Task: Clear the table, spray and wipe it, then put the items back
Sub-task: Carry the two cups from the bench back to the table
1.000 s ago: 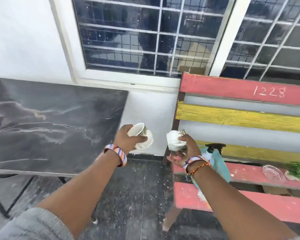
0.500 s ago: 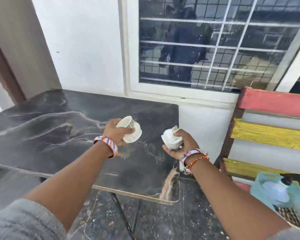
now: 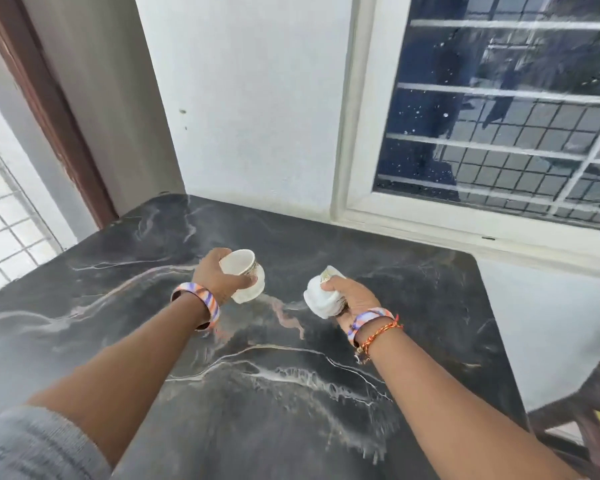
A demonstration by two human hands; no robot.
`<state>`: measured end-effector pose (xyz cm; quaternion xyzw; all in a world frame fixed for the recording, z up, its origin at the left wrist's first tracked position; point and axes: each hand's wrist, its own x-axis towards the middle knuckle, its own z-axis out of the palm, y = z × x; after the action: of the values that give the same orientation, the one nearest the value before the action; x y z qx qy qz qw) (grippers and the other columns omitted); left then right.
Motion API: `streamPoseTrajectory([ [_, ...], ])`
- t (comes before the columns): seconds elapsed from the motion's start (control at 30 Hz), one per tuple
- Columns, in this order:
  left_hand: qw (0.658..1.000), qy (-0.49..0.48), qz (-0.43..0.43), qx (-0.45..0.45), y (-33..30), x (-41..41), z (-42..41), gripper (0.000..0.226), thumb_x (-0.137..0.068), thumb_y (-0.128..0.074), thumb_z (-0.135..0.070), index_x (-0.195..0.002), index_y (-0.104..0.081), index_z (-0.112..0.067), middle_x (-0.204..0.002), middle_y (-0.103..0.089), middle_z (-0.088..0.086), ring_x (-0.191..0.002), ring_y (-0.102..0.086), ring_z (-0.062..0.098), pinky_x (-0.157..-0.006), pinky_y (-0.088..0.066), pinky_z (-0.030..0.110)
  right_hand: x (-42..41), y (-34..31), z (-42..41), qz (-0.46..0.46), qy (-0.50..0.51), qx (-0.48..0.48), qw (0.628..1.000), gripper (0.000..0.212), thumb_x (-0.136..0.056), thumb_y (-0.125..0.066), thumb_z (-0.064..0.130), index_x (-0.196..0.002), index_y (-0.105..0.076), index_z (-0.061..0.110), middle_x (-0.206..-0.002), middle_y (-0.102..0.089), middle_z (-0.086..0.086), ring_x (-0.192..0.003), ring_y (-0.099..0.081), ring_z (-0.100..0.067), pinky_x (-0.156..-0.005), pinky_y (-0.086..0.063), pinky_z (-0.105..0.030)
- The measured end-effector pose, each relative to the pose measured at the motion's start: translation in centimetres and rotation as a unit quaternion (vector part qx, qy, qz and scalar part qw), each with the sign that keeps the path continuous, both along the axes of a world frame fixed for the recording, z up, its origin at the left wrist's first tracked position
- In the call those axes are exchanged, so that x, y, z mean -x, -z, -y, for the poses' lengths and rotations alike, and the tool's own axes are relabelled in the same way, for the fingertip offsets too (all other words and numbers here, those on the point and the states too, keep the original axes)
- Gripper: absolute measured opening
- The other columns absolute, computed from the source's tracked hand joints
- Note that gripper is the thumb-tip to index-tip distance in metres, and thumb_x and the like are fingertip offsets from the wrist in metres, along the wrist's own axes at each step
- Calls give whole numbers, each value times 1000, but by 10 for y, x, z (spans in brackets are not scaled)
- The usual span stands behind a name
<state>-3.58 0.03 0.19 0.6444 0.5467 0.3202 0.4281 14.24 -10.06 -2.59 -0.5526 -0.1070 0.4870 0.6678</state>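
Observation:
A dark marble table with pale veins fills the lower view. My left hand grips a white cup with a saucer, tilted with its mouth toward me, just above the table's middle. My right hand grips a second white cup and saucer, tipped on its side with the gold-trimmed rim pointing away. Both hands hover over the tabletop, about a hand's width apart. Neither cup touches the surface.
A white wall and a barred window stand behind the table. A brown door frame rises at the left. Part of a wooden bench shows at the lower right, past the table's right edge.
My view swung left from the bench to the table. Both hands carried the cups from beside the bench to above the middle of the tabletop.

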Motion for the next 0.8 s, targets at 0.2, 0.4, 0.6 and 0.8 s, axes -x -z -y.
streamPoseTrajectory([
  [0.2, 994, -73, -60, -52, 9, 35, -117, 65, -70, -77, -23, -127, -47, -13, -129, -49, 22, -112, -53, 37, -102, -43, 40, 49, -16, -103, 34, -20, 9, 999, 26, -75, -61, -13, -97, -65, 0, -62, -64, -1, -49, -61, -13, -35, -43, -15],
  [0.4, 991, -22, -109, -72, 25, 66, -262, 69, -71, -77, -21, -131, -45, -9, -129, -50, 23, -115, -51, 38, -101, -42, 38, 95, -18, -241, 221, 9, 65, 973, 41, -69, -77, 8, -106, -59, 9, -101, -61, -5, -77, -57, -13, -62, -51, -15],
  [0.6, 993, -6, -103, -63, 40, 70, -377, 66, -70, -76, -27, -127, -47, -10, -127, -52, 19, -105, -53, 31, -81, -46, 19, 120, -5, -367, 250, 50, 116, 960, 51, -63, -80, 13, -109, -57, 11, -105, -59, -4, -79, -51, -17, -28, -31, -6],
  [0.8, 991, 26, -108, -76, 54, 56, -445, 53, -70, -75, -32, -114, -55, -10, -116, -59, 19, -107, -54, 35, -90, -43, 35, 124, 20, -442, 316, 84, 194, 925, 62, -51, -87, 27, -101, -51, 19, -95, -52, 3, -84, -52, -19, -70, -48, -28],
])
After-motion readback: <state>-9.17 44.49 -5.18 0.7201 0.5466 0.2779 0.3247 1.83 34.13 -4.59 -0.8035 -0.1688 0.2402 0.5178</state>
